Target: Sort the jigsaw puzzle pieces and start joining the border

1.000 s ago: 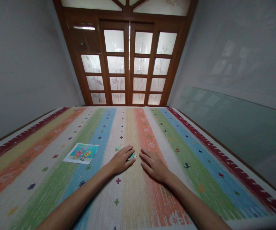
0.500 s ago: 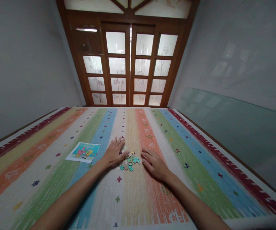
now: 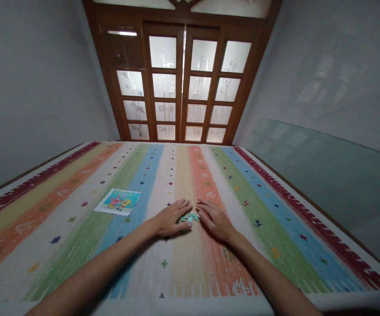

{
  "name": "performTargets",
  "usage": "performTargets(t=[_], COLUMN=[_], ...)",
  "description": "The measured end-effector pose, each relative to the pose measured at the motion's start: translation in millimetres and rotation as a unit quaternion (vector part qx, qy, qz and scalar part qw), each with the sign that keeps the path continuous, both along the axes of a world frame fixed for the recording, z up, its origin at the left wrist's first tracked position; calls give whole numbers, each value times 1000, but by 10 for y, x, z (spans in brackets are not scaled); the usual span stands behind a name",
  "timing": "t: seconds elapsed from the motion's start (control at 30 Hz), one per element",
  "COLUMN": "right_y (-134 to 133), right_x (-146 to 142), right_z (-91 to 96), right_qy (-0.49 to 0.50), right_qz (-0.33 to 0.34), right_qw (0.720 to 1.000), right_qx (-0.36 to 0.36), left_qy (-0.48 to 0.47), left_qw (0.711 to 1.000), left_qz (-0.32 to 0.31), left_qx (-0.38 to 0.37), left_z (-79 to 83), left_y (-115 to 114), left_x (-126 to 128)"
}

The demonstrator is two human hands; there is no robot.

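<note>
A small heap of jigsaw puzzle pieces (image 3: 190,217), mostly teal with some pale ones, lies on the striped cloth (image 3: 185,267). My left hand (image 3: 173,218) curves round the left side of the heap, thumb and fingers apart, and covers part of it. On the other side, my right hand (image 3: 214,220) rests palm down with its fingers stretched out, the fingertips at the heap's right edge. Neither hand has a piece lifted. Left of my left hand lies a picture card (image 3: 119,202) with a pink and a yellow cartoon figure on teal.
Wooden doors with frosted glass panes (image 3: 181,83) stand beyond the cloth's far edge. Plain walls (image 3: 34,83) rise on both sides. A pale green panel (image 3: 318,162) runs along the right wall.
My left hand has moved right and drawn the spread pieces into a tighter heap against my right hand. My right hand has stayed almost where it was. The view has tilted slightly.
</note>
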State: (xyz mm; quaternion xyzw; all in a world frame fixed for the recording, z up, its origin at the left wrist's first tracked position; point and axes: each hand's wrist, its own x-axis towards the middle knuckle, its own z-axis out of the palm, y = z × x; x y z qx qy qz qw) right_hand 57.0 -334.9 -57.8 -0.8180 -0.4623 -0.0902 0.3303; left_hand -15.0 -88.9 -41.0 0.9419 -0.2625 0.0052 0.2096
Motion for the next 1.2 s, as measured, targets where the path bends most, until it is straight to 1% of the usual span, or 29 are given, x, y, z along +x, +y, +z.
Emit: performTargets(t=[0.13,0.3,0.47,0.57,0.73,0.83,0.97,1.07,1.2], right_y=[-6,-20,-25,-30,-39,-18,74,165,214], right_x=[-1,-9,-26,-24,6,42,81,60,-50], right_z=[-27,-22,0,13,83,134,194,241,277], right_qy=[-2,-6,4,5,14,26,-7,-13,1], right_qz=[4,20,26,33,58,67,82,94,107], right_qw=[1000,1000,1000,999,998,997,994,992,990], right_qx=[2,3,-2,-9,-23,-35,-74,-87,-89], left_qy=[1,-18,-35,-50,-110,-163,-157,-145,-129], left_qw=[1000,999,996,995,990,984,985,985,984], left_qz=[-30,-45,-62,-60,-11,37,44,60,83], left_qx=[-5,-18,-47,-68,-85,-68,-54,-66,-95], left_z=[26,-9,8,57,139,165,166,152,142], left_y=[-99,-231,-280,-202,81,272,459,501,437], left_x=[-131,-249,-271,-206,-76,-13,77,123,73])
